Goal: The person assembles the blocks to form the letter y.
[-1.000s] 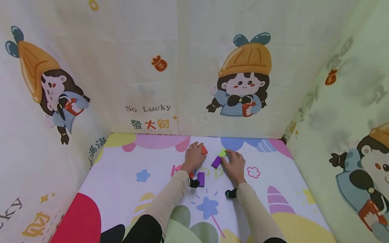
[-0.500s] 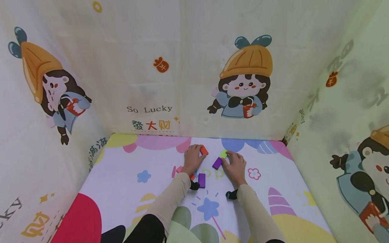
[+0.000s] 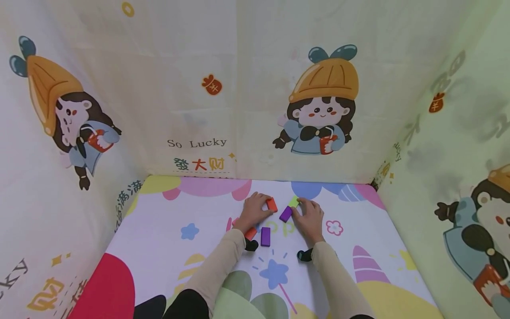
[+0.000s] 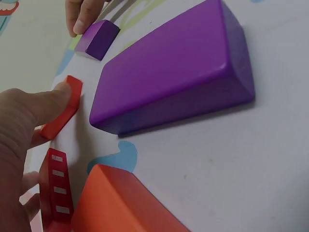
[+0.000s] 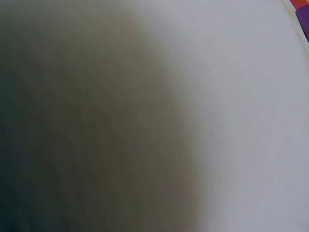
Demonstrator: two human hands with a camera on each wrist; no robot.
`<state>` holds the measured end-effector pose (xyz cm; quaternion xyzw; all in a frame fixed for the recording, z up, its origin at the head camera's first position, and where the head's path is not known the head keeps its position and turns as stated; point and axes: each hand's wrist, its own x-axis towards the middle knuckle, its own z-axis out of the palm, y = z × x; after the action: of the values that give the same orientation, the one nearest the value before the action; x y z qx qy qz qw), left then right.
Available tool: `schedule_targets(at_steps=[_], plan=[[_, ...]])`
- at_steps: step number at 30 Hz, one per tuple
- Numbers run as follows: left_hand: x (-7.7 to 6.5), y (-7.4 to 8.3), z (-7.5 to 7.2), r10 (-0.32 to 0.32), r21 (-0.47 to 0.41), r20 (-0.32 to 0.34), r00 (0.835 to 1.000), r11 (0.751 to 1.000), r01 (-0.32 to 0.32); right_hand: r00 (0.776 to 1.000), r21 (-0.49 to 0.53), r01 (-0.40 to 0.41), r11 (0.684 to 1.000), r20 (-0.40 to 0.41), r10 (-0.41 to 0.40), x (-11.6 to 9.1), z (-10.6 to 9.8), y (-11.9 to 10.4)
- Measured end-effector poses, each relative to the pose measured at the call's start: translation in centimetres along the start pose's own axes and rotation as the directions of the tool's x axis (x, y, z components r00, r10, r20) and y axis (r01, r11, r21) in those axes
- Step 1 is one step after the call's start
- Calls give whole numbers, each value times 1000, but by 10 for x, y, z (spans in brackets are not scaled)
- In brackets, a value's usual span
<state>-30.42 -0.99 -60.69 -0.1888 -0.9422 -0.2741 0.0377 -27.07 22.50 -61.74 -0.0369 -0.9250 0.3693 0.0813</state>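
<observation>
Pale cloth walls [image 3: 255,53] printed with cartoon figures [image 3: 320,117] surround a brightly patterned tabletop [image 3: 155,248], where we see small blocks being handled. One thing has plainly shifted over the last half second: the orange block [image 3: 272,204] in the left hand [image 3: 256,211] has come nearer the person and further right, turning a little, while the pieces at the right hand [image 3: 311,218] stay about where they were. We judge that this narrows the gap between the two groups, though they remain apart. The left hand pinches its block between thumb and finger, as we see in the left wrist view. The right hand grips the purple block [image 3: 285,214], its forefinger reaching the green block [image 3: 294,202]; those two lie end to end, seemingly touching. How firmly the green one is held, we cannot tell.

We see no container; the loose blocks lie straight on the tabletop. Nearest the person is a second purple block [image 3: 265,237], with a second orange block [image 3: 250,233] just beside it, by the left wrist. Close to the left hand's lower fingers we make out a red block [image 4: 57,191] marked with pale squares. Blur fills most of the right wrist view.
</observation>
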Motion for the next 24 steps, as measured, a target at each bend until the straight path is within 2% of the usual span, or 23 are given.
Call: schedule_targets(at_steps=[4,10,17,24], plan=[[-2,1,-3,42,-1,43,998,999,-42,1000,0,2,1000,11,-2,0,0,-1],[-5,6,-11,70,-90,104,992,994,-61,1000,-7,10,1000,-1,-10,1,2,2],[-5,4,-12,85,-85,125,988,994,-75,999,5,38,999,-6,-38,1,1,3],[-4,2,-8,81,-80,140,987,994,-70,1000,-12,16,1000,-2,-16,2,2,4]])
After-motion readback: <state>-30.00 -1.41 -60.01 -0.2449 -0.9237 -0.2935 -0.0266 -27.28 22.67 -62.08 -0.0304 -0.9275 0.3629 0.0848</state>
